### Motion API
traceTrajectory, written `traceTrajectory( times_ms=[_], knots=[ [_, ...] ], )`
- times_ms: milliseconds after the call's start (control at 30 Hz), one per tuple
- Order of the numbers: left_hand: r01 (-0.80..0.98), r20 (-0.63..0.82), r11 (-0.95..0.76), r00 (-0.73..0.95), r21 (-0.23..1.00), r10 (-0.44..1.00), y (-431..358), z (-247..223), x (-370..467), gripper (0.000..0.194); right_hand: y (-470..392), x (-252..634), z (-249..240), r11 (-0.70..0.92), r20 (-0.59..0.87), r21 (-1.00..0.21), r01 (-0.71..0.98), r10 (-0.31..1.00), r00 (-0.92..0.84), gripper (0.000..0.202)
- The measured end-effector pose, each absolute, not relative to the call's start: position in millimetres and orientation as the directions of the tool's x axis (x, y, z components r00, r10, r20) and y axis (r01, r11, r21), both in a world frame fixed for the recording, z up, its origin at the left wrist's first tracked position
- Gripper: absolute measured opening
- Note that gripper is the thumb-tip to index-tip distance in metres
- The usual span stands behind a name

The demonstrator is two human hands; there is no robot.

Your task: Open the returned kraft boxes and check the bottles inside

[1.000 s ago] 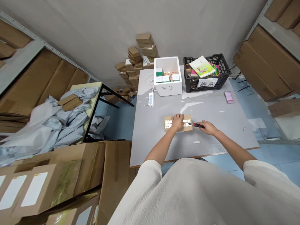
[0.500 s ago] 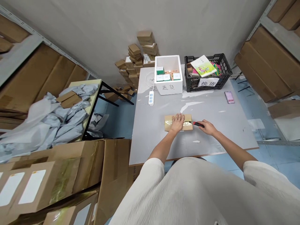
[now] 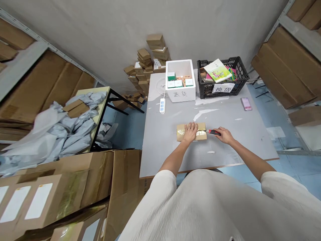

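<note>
A small cardboard box (image 3: 180, 133) sealed with shiny tape lies on the grey table (image 3: 165, 150) in front of me. My left hand (image 3: 190, 131) rests flat on its top with the fingers spread. On the right, my right hand (image 3: 224, 135) is closed around a red and black utility knife (image 3: 214, 132). The knife's tip is at the box's right end, along the taped seam. How deep the blade sits in the tape I cannot make out.
Toward the back of the table stand a white foam box (image 3: 181, 95) with small cartons and a black crate (image 3: 213, 90) holding books. A power strip (image 3: 162, 105) lies left, a pixelated pink item (image 3: 246, 104) right. Large cartons (image 3: 125, 187) crowd the left side.
The knife and my right hand have shifted slightly to the right, toward the box's right end. My left hand stays on the box. The whole view has moved a little.
</note>
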State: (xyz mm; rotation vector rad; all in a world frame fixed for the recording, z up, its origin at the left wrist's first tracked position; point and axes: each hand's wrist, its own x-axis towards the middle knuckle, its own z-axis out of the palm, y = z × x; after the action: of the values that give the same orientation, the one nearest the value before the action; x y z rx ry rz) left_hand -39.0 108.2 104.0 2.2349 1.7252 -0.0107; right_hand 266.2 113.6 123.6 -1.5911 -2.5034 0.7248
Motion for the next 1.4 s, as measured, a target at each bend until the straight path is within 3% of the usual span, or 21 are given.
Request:
traceTrajectory(
  times_ms=[133, 333, 567, 833, 1100, 1400],
  knots=[
    [0.945, -0.192, -0.226, 0.274, 0.237, 0.943, 108.0, 101.2, -39.5, 0.059, 112.4, 265.0, 121.3, 0.312, -0.179, -0.463, 0.83, 0.884, -0.432, 0.046],
    [0.946, -0.173, -0.236, 0.276, 0.223, 0.945, 106.8, 99.7, -39.4, 0.059, 127.1, 266.4, 120.8, 0.42, -0.149, -0.404, 0.813, 0.847, -0.511, 0.045],
    [0.947, -0.185, -0.219, 0.264, 0.234, 0.947, 107.2, 101.1, -37.4, 0.06, 132.8, 276.3, 119.5, 0.332, -0.171, -0.464, 0.821, 0.876, -0.45, 0.044],
    [0.949, -0.189, -0.204, 0.252, 0.24, 0.949, 107.3, 99.2, -35.9, 0.059, 144.8, 282.4, 125.4, 0.38, -0.15, -0.448, 0.809, 0.86, -0.487, 0.045],
    [0.946, -0.182, -0.201, 0.251, 0.252, 0.951, 107.1, 99.5, -35.3, 0.06, 141.6, 278.9, 120.0, 0.34, -0.181, -0.535, 0.773, 0.848, -0.498, 0.048],
    [0.947, -0.174, -0.208, 0.254, 0.243, 0.951, 105.6, 97.8, -37.7, 0.057, 153.7, 273.3, 118.8, 0.457, -0.145, -0.447, 0.769, 0.811, -0.567, 0.048]
  ],
)
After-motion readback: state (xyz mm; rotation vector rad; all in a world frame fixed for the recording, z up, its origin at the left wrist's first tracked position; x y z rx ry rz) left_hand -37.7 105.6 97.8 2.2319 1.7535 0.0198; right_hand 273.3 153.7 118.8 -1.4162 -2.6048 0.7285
